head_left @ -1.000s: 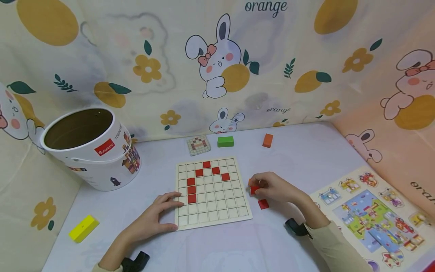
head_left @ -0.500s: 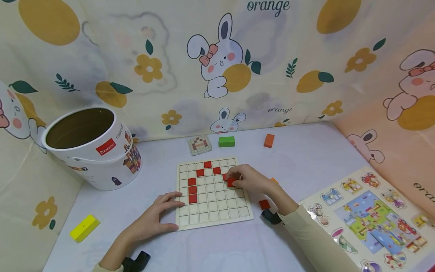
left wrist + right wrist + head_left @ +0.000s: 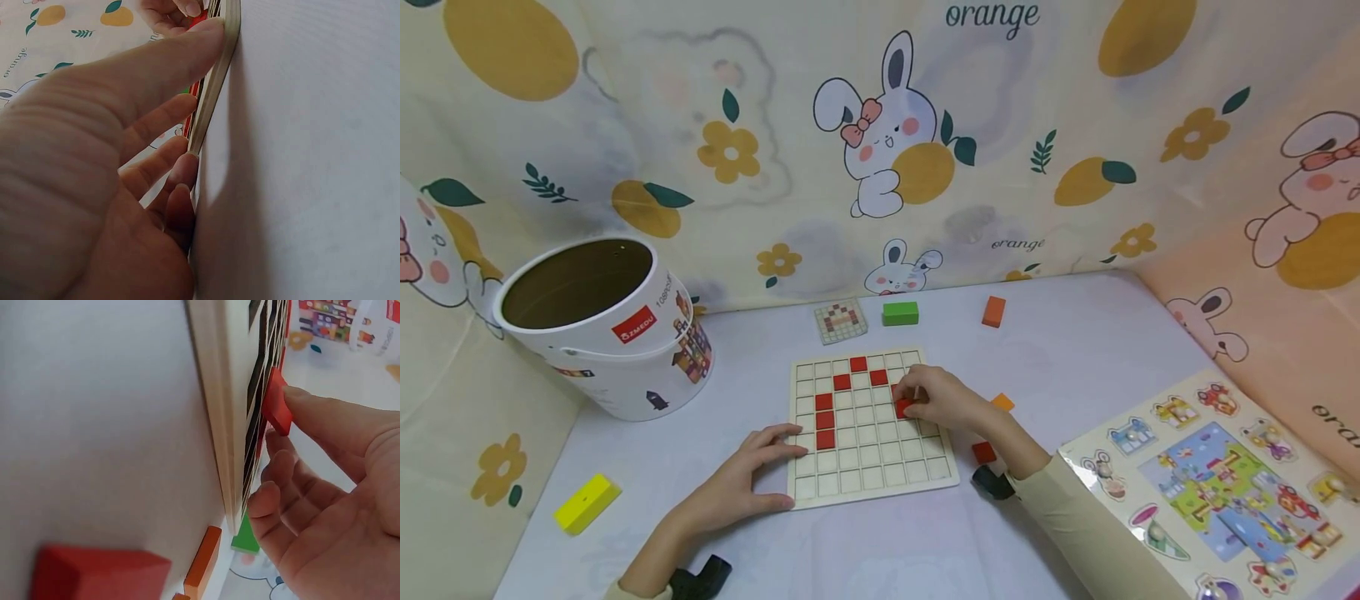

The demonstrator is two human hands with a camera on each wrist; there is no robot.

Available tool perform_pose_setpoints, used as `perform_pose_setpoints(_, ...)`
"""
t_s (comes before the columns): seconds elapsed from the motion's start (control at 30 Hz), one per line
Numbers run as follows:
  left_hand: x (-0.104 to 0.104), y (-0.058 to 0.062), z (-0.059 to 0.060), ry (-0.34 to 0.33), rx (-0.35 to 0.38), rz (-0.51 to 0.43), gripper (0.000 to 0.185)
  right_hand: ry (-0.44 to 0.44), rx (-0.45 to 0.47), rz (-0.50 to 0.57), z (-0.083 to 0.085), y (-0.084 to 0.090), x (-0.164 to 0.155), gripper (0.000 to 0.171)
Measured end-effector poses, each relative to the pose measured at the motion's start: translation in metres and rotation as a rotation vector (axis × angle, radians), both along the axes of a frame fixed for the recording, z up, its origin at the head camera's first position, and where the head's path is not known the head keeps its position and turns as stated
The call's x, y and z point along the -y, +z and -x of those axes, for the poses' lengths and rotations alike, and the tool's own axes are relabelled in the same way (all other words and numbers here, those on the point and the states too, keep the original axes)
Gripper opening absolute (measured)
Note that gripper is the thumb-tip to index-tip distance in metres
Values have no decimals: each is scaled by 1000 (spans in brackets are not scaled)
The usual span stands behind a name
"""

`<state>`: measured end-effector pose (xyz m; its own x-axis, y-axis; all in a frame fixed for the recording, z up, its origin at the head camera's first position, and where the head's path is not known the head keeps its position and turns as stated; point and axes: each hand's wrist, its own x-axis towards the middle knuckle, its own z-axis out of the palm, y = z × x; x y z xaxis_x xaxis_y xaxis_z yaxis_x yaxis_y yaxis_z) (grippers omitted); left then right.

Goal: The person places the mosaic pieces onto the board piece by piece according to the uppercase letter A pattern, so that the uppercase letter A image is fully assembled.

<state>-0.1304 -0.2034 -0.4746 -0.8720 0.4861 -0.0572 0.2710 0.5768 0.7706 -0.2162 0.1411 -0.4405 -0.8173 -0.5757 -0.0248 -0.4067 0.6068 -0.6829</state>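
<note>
A wooden grid board [image 3: 870, 467] lies flat on the table with several red tiles set in its cells in an arch shape. My right hand [image 3: 910, 400] is over the board's right side and pinches a red tile [image 3: 903, 407] right at the grid; the right wrist view shows the thumb on that red tile [image 3: 277, 403] against the board [image 3: 219, 425]. My left hand [image 3: 781, 467] rests on the board's left edge with straight fingers, and its thumb lies along the board's rim [image 3: 215, 87].
A loose red tile [image 3: 983, 452] and an orange tile [image 3: 1002, 402] lie right of the board. Behind it sit a pattern card [image 3: 838, 321], a green block [image 3: 900, 313] and an orange block [image 3: 993, 311]. White bucket [image 3: 602, 333] at left, yellow block [image 3: 586, 502] front left, picture puzzle [image 3: 1217, 483] at right.
My right hand carried a red tile from the table right of the board onto the grid's right side, then shifted it slightly left. The left hand has stayed put.
</note>
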Motion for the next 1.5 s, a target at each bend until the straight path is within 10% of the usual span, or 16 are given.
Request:
perform_pose_setpoints(0.63,0,1,0,-5,2,0,57,10,195,28,-36,20,-72,37)
perform_pose_setpoints(1.0,0,1,-1,-8,-10,-4,57,1,94,52,-73,3,-99,36)
perform_pose_setpoints(1.5,-1,0,-2,12,4,-1,57,-3,76,22,-75,2,-88,27)
